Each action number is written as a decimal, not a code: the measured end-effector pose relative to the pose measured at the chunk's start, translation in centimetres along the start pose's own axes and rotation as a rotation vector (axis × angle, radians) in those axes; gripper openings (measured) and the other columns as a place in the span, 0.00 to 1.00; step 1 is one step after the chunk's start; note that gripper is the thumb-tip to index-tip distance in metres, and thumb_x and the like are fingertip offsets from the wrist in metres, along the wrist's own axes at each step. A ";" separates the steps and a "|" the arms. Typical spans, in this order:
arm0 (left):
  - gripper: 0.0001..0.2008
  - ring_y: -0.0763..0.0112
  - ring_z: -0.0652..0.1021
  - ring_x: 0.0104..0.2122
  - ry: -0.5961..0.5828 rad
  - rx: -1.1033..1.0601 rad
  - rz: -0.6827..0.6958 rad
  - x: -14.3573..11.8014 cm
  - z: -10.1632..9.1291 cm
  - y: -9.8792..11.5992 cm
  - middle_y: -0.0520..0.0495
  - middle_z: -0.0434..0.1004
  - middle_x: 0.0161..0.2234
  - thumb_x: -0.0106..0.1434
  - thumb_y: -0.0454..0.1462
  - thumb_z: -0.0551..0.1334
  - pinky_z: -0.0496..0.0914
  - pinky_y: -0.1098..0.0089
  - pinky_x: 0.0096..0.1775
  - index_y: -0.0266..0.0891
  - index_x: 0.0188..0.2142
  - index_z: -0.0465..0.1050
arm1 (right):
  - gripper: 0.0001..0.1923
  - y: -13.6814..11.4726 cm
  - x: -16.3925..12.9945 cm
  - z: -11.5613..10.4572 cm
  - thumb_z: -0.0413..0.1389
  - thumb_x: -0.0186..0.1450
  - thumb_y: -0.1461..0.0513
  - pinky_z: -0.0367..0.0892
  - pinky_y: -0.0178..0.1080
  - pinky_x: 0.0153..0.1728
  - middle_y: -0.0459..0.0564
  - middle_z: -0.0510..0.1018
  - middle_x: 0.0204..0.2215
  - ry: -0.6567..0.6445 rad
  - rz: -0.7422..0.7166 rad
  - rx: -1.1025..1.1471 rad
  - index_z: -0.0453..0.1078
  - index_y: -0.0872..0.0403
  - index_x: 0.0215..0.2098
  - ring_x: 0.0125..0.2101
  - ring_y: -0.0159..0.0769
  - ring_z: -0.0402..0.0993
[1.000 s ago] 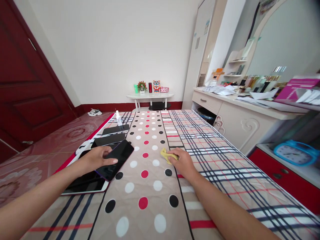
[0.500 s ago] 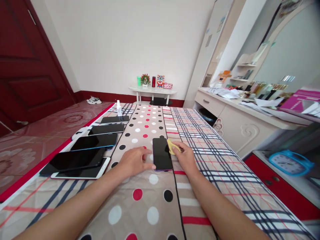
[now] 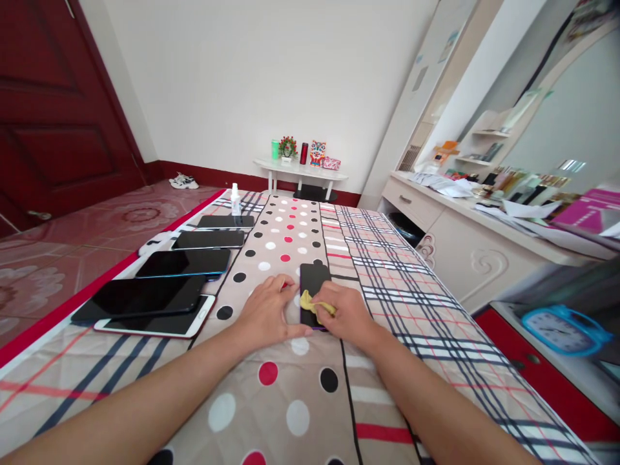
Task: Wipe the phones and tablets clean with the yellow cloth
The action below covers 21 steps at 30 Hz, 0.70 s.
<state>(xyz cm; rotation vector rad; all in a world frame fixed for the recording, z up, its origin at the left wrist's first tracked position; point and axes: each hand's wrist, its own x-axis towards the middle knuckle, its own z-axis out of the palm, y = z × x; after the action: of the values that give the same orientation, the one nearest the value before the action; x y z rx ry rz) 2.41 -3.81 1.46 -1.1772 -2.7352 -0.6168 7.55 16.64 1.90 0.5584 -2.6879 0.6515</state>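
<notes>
Both forearms stretched forward over bed. Left hand flat, palm down, fingers spread, fingertips against left edge of phone. Right hand closed on yellow cloth, pressing it onto phone's near end. Phone lies between hands.

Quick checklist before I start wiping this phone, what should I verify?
1. Phone lies flat on the bedspread: ok.
2. Left hand steadies its left edge: ok.
3. Yellow cloth is on the screen under the right hand: ok.
4. Other phones sit apart at the left: ok.
5. Spray bottle stands upright, away from the hands: ok.
6. Screen is free of smudges: cannot tell.
</notes>
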 end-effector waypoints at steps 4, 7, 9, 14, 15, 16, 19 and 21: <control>0.39 0.54 0.69 0.49 0.003 -0.007 -0.004 0.1 0.1 -0.1 0.44 0.66 0.51 0.48 0.60 0.64 0.66 0.59 0.51 0.42 0.55 0.68 | 0.11 3.5 3.5 -0.2 0.52 0.63 0.63 0.59 0.33 0.33 0.47 0.76 0.36 0.043 0.211 -0.226 0.75 0.51 0.39 0.35 0.33 0.72; 0.39 0.55 0.69 0.48 -0.006 -0.028 -0.019 0.2 0.0 -0.2 0.44 0.67 0.50 0.48 0.60 0.64 0.65 0.59 0.51 0.43 0.54 0.68 | 0.13 4.1 5.2 0.0 0.49 0.65 0.63 0.58 0.34 0.33 0.49 0.77 0.38 0.064 0.351 -0.341 0.75 0.51 0.41 0.35 0.35 0.72; 0.41 0.54 0.70 0.48 -0.007 -0.048 -0.040 0.2 0.1 -0.2 0.43 0.67 0.50 0.47 0.60 0.65 0.66 0.59 0.51 0.42 0.55 0.66 | 0.13 2.8 5.4 0.5 0.49 0.65 0.63 0.58 0.34 0.33 0.49 0.76 0.38 0.060 0.340 -0.355 0.75 0.52 0.40 0.35 0.35 0.72; 0.57 0.48 0.67 0.53 0.021 -0.088 -0.105 0.3 0.6 -0.4 0.37 0.65 0.54 0.43 0.61 0.66 0.62 0.55 0.55 0.37 0.65 0.48 | 0.10 -1.1 5.0 1.2 0.52 0.61 0.64 0.57 0.34 0.33 0.45 0.77 0.33 -0.153 0.028 -0.213 0.75 0.50 0.36 0.33 0.34 0.71; 0.59 0.48 0.67 0.54 0.023 -0.095 -0.114 0.3 0.7 -0.4 0.36 0.65 0.55 0.43 0.61 0.66 0.61 0.55 0.55 0.36 0.66 0.45 | 0.10 -1.1 5.2 1.2 0.52 0.61 0.64 0.57 0.34 0.33 0.45 0.77 0.33 -0.174 0.004 -0.205 0.75 0.50 0.36 0.33 0.33 0.71; 0.59 0.48 0.67 0.54 0.022 -0.102 -0.121 0.3 0.7 -0.5 0.36 0.64 0.55 0.43 0.60 0.66 0.61 0.55 0.56 0.35 0.66 0.43 | 0.11 -0.8 5.6 1.2 0.51 0.62 0.64 0.57 0.34 0.33 0.45 0.77 0.34 -0.169 0.015 -0.215 0.76 0.49 0.36 0.34 0.33 0.71; 0.60 0.49 0.67 0.54 0.015 -0.127 -0.131 0.4 0.7 -0.5 0.36 0.65 0.55 0.43 0.59 0.67 0.61 0.56 0.55 0.36 0.67 0.41 | 0.13 1.8 7.0 0.9 0.50 0.64 0.63 0.58 0.34 0.34 0.47 0.77 0.38 -0.053 0.195 -0.289 0.76 0.49 0.40 0.37 0.35 0.71; 0.59 0.51 0.68 0.54 0.014 -0.149 -0.137 0.3 0.6 -0.6 0.38 0.66 0.54 0.44 0.57 0.67 0.62 0.57 0.55 0.36 0.67 0.40 | 0.13 3.3 7.7 0.7 0.50 0.65 0.62 0.58 0.34 0.35 0.49 0.76 0.40 0.007 0.317 -0.325 0.76 0.49 0.42 0.38 0.36 0.72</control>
<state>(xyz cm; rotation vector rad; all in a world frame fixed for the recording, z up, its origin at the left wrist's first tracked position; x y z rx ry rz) 1.77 -3.71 0.81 -1.0144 -2.8180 -0.8553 -0.77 16.73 3.08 0.0466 -2.8184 0.2762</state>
